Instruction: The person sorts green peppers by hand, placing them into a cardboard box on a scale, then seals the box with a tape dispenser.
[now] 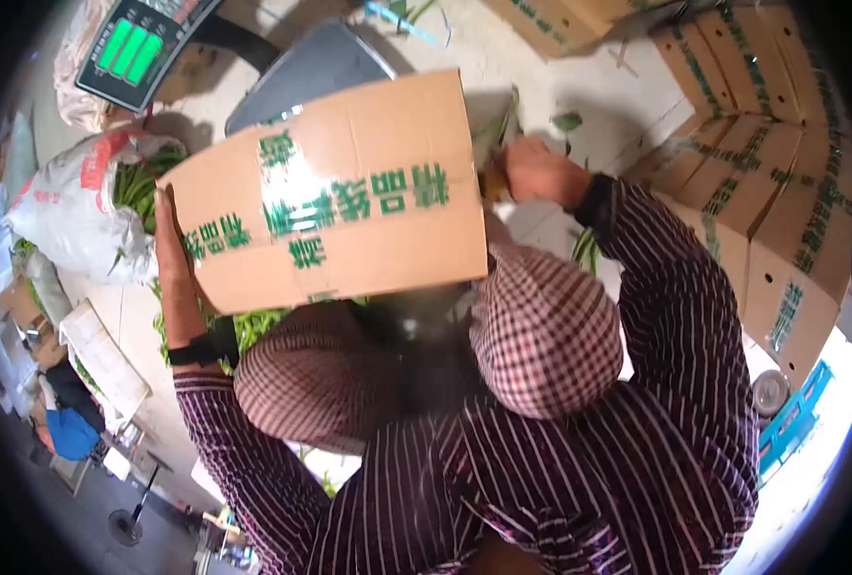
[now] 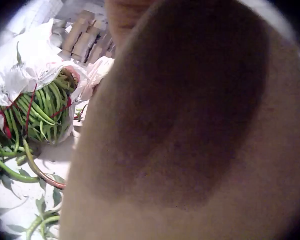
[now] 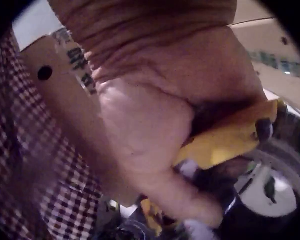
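Note:
A closed cardboard box with green lettering and shiny clear tape across its top is tilted in front of the person's knees. The left hand lies along the box's left end, fingers stretched out against it. In the left wrist view the box's brown side, partly in dark shadow, fills most of the picture. At the opposite end the right hand grips a yellow tape dispenser with a clear roll in it. The right wrist view shows the thumb wrapped over the dispenser's dark handle.
A white sack of long green chili peppers lies at the left, with loose peppers on the floor. A scale with a lit green display stands behind the box. Taped cartons are stacked at the right.

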`<state>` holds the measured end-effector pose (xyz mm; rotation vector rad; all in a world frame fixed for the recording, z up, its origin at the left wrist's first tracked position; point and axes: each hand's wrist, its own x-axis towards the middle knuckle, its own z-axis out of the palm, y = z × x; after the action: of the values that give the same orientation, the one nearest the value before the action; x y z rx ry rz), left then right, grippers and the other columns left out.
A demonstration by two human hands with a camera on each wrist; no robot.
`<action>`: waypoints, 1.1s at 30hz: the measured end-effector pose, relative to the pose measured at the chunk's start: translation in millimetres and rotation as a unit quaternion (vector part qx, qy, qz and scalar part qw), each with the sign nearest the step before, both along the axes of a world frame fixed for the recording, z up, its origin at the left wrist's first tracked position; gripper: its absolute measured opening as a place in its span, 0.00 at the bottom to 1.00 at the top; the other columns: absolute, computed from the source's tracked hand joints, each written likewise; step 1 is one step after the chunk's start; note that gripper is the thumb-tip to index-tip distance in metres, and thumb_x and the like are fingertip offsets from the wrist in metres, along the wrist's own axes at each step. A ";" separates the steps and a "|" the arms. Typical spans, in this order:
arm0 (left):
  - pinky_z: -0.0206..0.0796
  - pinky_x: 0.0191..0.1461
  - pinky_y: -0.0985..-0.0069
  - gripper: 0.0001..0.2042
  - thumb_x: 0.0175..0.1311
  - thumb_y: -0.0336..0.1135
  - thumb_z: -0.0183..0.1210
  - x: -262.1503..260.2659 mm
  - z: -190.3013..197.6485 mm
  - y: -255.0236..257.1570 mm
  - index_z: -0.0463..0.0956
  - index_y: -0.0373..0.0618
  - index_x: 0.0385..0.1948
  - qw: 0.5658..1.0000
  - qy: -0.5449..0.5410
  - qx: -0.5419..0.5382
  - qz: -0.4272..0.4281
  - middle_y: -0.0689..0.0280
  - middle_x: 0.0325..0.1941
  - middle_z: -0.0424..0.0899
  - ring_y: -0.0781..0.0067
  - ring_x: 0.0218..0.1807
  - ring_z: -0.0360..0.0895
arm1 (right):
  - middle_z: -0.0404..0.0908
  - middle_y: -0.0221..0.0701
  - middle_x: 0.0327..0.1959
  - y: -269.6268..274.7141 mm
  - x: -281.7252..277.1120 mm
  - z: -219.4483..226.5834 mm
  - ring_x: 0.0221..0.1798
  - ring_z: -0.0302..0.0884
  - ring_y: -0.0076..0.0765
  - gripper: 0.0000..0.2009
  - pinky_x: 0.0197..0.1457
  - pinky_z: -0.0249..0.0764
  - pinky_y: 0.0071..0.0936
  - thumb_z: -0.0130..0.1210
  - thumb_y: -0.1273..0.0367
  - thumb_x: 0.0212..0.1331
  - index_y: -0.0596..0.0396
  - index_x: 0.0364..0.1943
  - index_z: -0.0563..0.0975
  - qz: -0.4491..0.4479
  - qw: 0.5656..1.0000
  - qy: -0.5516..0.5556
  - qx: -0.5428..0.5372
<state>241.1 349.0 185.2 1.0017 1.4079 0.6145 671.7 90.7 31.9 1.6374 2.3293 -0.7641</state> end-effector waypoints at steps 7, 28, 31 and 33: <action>0.77 0.48 0.71 0.32 0.69 0.63 0.41 12.0 16.5 -20.9 0.62 0.46 0.64 0.989 -0.112 -0.072 0.057 0.63 0.53 0.77 0.69 0.48 0.80 | 0.73 0.39 0.60 -35.5 4.9 4.0 0.62 0.70 0.41 0.36 0.60 0.68 0.36 0.62 0.52 0.55 0.54 0.66 0.64 -0.361 0.830 0.328 -0.271; 0.72 0.39 0.81 0.21 0.70 0.45 0.51 -21.9 -21.0 -17.3 0.69 0.40 0.58 0.976 -0.201 0.050 0.067 0.68 0.45 0.81 0.82 0.38 0.77 | 0.66 0.40 0.66 58.4 -60.4 112.0 0.67 0.63 0.36 0.31 0.67 0.62 0.31 0.30 0.49 0.73 0.61 0.68 0.58 -0.567 0.462 0.665 -0.150; 0.72 0.41 0.79 0.22 0.70 0.46 0.50 -13.5 -16.6 23.4 0.69 0.40 0.59 0.978 -0.196 0.022 0.067 0.67 0.46 0.80 0.81 0.39 0.77 | 0.65 0.40 0.66 61.2 -66.5 134.8 0.67 0.64 0.38 0.32 0.66 0.66 0.35 0.38 0.47 0.70 0.59 0.67 0.58 -0.521 0.425 0.718 -0.179; 0.72 0.42 0.79 0.23 0.70 0.48 0.50 -9.7 -14.3 66.9 0.68 0.41 0.59 0.979 -0.188 0.008 0.072 0.67 0.46 0.80 0.80 0.39 0.77 | 0.68 0.41 0.63 63.1 -83.8 138.2 0.64 0.68 0.37 0.29 0.64 0.67 0.34 0.37 0.52 0.72 0.63 0.66 0.60 -0.547 0.580 0.598 -0.084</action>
<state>231.4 415.9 170.9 0.7511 1.1457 0.8752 587.9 153.8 170.1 2.8789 0.9280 -2.9278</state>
